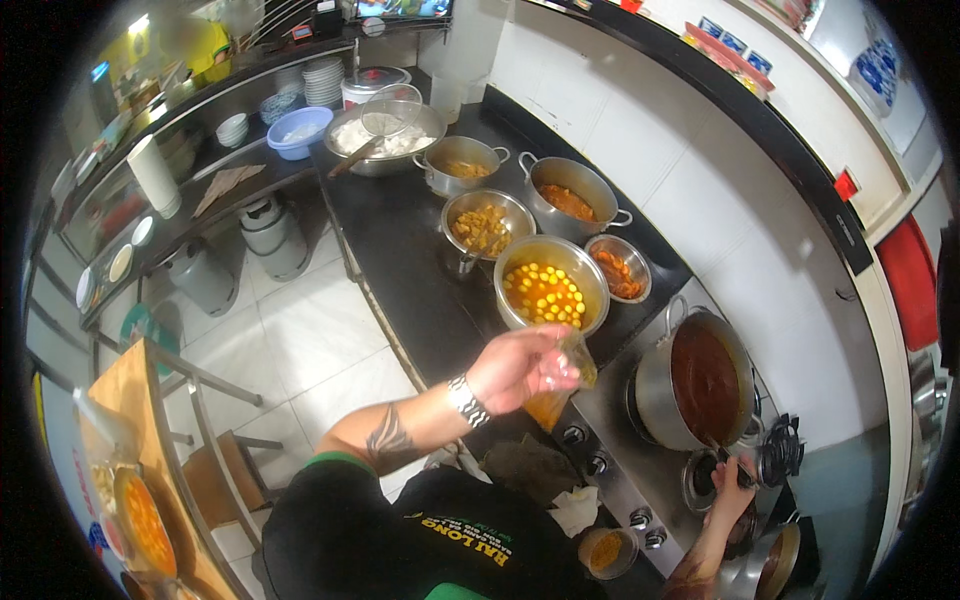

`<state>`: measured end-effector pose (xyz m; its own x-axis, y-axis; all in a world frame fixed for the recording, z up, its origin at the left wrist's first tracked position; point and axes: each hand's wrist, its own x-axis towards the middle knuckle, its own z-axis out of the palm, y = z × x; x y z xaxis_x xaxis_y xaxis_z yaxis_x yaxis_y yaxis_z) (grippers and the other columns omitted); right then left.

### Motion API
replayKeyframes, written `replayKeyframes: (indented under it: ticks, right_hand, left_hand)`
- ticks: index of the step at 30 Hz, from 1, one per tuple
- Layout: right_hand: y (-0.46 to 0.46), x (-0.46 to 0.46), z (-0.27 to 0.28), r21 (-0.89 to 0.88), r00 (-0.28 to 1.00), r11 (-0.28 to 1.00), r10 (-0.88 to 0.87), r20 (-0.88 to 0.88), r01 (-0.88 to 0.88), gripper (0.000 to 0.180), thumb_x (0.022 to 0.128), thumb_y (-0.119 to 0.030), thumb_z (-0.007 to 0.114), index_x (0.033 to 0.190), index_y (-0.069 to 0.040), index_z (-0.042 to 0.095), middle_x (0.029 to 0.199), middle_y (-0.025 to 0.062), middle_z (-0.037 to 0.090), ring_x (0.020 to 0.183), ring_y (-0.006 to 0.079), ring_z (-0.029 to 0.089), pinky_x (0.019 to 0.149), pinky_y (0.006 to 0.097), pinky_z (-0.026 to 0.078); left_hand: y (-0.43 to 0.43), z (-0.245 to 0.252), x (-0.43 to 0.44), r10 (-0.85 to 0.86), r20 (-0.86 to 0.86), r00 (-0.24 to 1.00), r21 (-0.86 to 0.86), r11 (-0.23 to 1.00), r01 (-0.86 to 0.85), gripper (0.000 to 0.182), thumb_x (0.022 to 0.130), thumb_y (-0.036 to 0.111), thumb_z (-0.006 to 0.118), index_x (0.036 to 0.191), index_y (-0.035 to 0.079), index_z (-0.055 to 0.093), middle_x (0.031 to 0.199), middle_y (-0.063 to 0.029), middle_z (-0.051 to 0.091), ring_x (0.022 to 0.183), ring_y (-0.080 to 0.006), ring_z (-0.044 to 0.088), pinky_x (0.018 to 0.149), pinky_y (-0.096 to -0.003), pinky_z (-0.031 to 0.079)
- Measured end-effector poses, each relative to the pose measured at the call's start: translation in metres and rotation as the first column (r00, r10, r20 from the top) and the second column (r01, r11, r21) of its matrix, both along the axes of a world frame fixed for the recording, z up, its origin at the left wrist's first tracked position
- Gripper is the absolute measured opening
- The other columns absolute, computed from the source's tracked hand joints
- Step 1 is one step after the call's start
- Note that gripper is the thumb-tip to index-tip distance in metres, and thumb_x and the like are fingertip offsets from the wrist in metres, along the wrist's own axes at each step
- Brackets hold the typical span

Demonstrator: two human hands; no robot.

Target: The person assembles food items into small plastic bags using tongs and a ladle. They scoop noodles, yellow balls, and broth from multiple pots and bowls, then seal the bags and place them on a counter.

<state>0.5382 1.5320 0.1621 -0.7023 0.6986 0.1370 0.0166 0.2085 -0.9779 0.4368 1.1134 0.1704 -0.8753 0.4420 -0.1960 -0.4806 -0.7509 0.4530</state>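
Observation:
My left hand [517, 367] grips the top of a clear plastic bag [550, 406] with orange contents. It hangs over the counter's edge beside the stove, just below a steel pot of yellow balls or small eggs in orange broth [551, 289]. On the right, my right hand [729, 487] is closed around the handle of a ladle [724, 452]. The ladle reaches over the near rim of a tall pot of dark red-brown sauce [705, 375]; its bowl is hidden. That pot stands on a burner of the gas stove [607, 405].
Behind stand a bowl of meat pieces [480, 225], two-handled pots [566, 196] and a small bowl of orange food [619, 266]. Near me are a tub of orange seasoning [606, 551] and a cloth [529, 469]. Gas cylinders [274, 236] stand on the floor. A person in yellow [202, 49] is beyond.

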Motion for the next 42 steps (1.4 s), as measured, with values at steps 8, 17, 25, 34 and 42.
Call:
replayKeyframes:
  ticks: [8, 17, 25, 34, 42]
  right_hand:
    - [-0.095, 0.044, -0.125, -0.603, 0.837, 0.785, 0.419, 0.351, -0.14, 0.034, 0.09, -0.039, 0.062, 0.087, -0.006, 0.059, 0.074, 0.0062, 0.06, 0.064, 0.0173, 0.057, 0.056, 0.0279, 0.048]
    - [-0.147, 0.008, -0.188, -0.95, 0.991, 0.31, 0.11, 0.069, 0.032, 0.042, 0.093, -0.047, 0.054, 0.081, -0.007, 0.055, 0.072, 0.0084, 0.062, 0.063, 0.0172, 0.061, 0.056, 0.0284, 0.052]
    - [-0.148, 0.009, -0.183, -0.969, 0.988, 0.247, 0.155, 0.012, -0.027, 0.036, 0.095, -0.043, 0.053, 0.082, -0.01, 0.055, 0.067, 0.0033, 0.062, 0.054, 0.0113, 0.06, 0.048, 0.0243, 0.053]
    - [-0.142, 0.006, -0.198, -0.956, 0.99, 0.29, 0.138, -0.008, -0.048, 0.028, 0.097, -0.035, 0.054, 0.079, -0.013, 0.055, 0.06, -0.0018, 0.058, 0.046, 0.0089, 0.053, 0.043, 0.0216, 0.048]
    - [-0.151, 0.004, -0.186, -0.96, 0.997, 0.279, 0.07, -0.017, -0.036, 0.034, 0.094, -0.042, 0.055, 0.08, -0.011, 0.057, 0.062, -0.0005, 0.06, 0.051, 0.0093, 0.055, 0.047, 0.0228, 0.049]
  left_hand:
    - [-0.027, -0.041, 0.017, -0.03, 0.042, 0.999, -0.014, 0.999, 0.03, 0.042, 0.09, 0.001, 0.044, 0.131, -0.006, 0.041, 0.084, -0.0105, 0.064, 0.079, -0.0222, 0.068, 0.079, -0.0368, 0.057]
    - [-0.054, -0.055, 0.038, -0.032, 0.15, 0.988, -0.061, 0.997, 0.041, 0.038, 0.089, 0.0, 0.047, 0.127, -0.008, 0.044, 0.087, -0.0166, 0.065, 0.078, -0.0277, 0.069, 0.08, -0.0396, 0.058]
    - [-0.058, -0.061, 0.075, 0.116, 0.139, 0.983, -0.099, 0.99, -0.102, 0.035, 0.087, -0.001, 0.05, 0.122, -0.005, 0.049, 0.083, -0.0126, 0.062, 0.076, -0.0262, 0.068, 0.077, -0.0388, 0.058]
    - [-0.065, -0.056, 0.118, 0.2, 0.118, 0.973, -0.156, 0.971, -0.181, 0.033, 0.088, 0.001, 0.048, 0.121, -0.002, 0.048, 0.075, -0.0083, 0.061, 0.074, -0.0258, 0.068, 0.078, -0.041, 0.058]
    - [-0.083, -0.048, 0.159, 0.28, 0.109, 0.954, -0.215, 0.944, -0.252, 0.031, 0.092, 0.005, 0.043, 0.122, 0.0, 0.047, 0.072, -0.0068, 0.061, 0.076, -0.0277, 0.068, 0.079, -0.0425, 0.057]
